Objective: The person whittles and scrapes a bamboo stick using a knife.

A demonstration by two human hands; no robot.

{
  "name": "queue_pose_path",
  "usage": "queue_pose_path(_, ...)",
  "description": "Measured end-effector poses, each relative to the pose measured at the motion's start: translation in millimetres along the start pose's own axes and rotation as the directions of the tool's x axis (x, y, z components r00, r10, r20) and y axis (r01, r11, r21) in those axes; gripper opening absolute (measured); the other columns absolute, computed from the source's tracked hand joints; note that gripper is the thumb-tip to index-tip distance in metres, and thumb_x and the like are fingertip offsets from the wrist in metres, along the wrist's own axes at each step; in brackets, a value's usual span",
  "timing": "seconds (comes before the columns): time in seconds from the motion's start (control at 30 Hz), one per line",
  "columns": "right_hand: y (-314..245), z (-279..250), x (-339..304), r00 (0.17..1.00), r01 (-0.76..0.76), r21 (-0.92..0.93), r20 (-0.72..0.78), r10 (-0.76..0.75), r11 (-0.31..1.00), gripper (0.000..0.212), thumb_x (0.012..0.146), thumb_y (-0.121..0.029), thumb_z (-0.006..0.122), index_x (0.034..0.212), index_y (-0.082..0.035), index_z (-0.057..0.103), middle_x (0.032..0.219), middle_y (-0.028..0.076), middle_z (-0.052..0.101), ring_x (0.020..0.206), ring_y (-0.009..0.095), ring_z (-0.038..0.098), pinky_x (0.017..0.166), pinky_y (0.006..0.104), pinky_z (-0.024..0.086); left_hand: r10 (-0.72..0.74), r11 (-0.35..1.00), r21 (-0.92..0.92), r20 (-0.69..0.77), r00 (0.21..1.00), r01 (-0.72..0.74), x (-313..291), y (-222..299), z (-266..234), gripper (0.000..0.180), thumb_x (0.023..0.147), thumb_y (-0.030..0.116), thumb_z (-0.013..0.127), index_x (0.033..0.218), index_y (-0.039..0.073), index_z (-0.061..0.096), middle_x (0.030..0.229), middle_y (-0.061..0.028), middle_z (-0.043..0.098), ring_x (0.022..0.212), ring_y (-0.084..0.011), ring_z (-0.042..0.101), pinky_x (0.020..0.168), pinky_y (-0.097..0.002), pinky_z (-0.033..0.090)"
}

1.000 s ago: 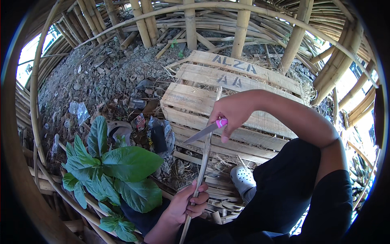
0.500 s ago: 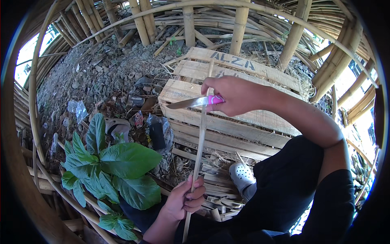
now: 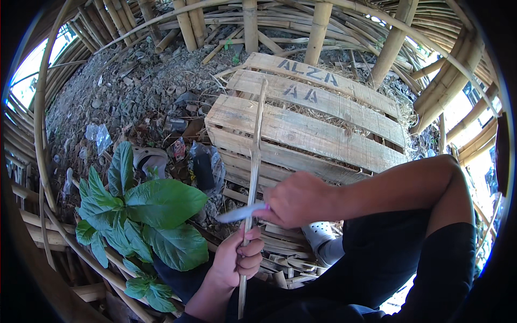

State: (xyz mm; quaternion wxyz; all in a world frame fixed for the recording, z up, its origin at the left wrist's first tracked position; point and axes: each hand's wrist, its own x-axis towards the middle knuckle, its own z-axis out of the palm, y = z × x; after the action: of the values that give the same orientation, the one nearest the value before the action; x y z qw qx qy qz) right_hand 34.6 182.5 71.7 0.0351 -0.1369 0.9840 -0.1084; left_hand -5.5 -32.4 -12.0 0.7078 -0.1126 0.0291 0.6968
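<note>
Head view: left hand [image 3: 237, 261] clamps the bamboo strip [image 3: 254, 161] near its base; right hand [image 3: 299, 199] grips a knife [image 3: 239, 213] at 12 o'clock of it (strip looks light, springy; hold low).

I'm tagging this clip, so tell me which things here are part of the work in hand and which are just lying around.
In use:
- left hand gripping the thin bamboo strip
- right hand holding the knife against the strip

Lying about:
- wooden crate
- leafy plant
- plastic litter
- white clog
</note>
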Motion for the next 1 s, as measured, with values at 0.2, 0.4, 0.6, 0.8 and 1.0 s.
queue_pose_path(0.2, 2, -13, -3, 0.965, -0.176, 0.017, 0.202, 0.169, 0.984, 0.063, 0.096, -0.048, 0.037, 0.056, -0.005, 0.059, 0.048, 0.01, 0.054, 0.042, 0.03, 0.055, 0.042, 0.0408, 0.047, 0.087, 0.969, 0.244, -0.239, 0.967, -0.027, 4, -5, 17, 0.029, 0.101, 0.043, 0.034, 0.086, 0.019, 0.042, 0.061, 0.0091, 0.025, 0.042, -0.0018, 0.016, 0.034, -0.0198, 0.011)
queue_pose_path(0.4, 15, -23, 13, 0.921, -0.298, -0.006, 0.262, 0.289, 0.955, 0.064, 0.097, -0.048, 0.037, 0.055, -0.005, 0.059, 0.049, 0.011, 0.054, 0.045, 0.03, 0.058, 0.046, 0.0445, 0.048, 0.103, 0.978, 0.197, -0.184, 0.977, -0.066, -1, 2, 17, 0.029, 0.102, 0.04, 0.033, 0.084, 0.02, 0.043, 0.06, 0.0094, 0.025, 0.042, -0.0018, 0.017, 0.034, -0.0193, 0.011)
queue_pose_path(0.6, 12, -16, 16, 0.972, -0.147, 0.092, 0.196, 0.126, 0.985, 0.065, 0.096, -0.051, 0.037, 0.058, -0.005, 0.063, 0.049, 0.014, 0.054, 0.047, 0.035, 0.056, 0.051, 0.0429, 0.049, 0.039, 0.998, -0.039, -0.002, 0.999, -0.039, 4, 7, 5, 0.027, 0.102, 0.038, 0.033, 0.085, 0.02, 0.043, 0.058, 0.0086, 0.025, 0.038, -0.0021, 0.015, 0.031, -0.02, 0.01)
queue_pose_path(0.8, 1, -19, 19, 0.974, -0.04, 0.11, 0.225, 0.015, 0.993, 0.062, 0.095, -0.048, 0.042, 0.057, -0.004, 0.063, 0.048, 0.013, 0.052, 0.045, 0.033, 0.055, 0.048, 0.0429, 0.047, 0.028, 0.994, -0.107, 0.095, 0.995, -0.018, 1, 2, 4, 0.025, 0.102, 0.035, 0.032, 0.087, 0.018, 0.043, 0.058, 0.008, 0.025, 0.038, -0.0021, 0.015, 0.03, -0.0192, 0.01)
queue_pose_path(1.0, -1, -8, 22, 0.982, -0.023, 0.018, 0.19, 0.019, 1.0, 0.061, 0.095, -0.05, 0.041, 0.059, -0.006, 0.064, 0.05, 0.013, 0.055, 0.047, 0.035, 0.056, 0.045, 0.0397, 0.047, 0.094, 0.995, -0.044, 0.02, 0.995, -0.093, -2, 8, 5, 0.027, 0.102, 0.036, 0.032, 0.085, 0.018, 0.043, 0.057, 0.0082, 0.024, 0.038, -0.002, 0.013, 0.031, -0.0193, 0.01)
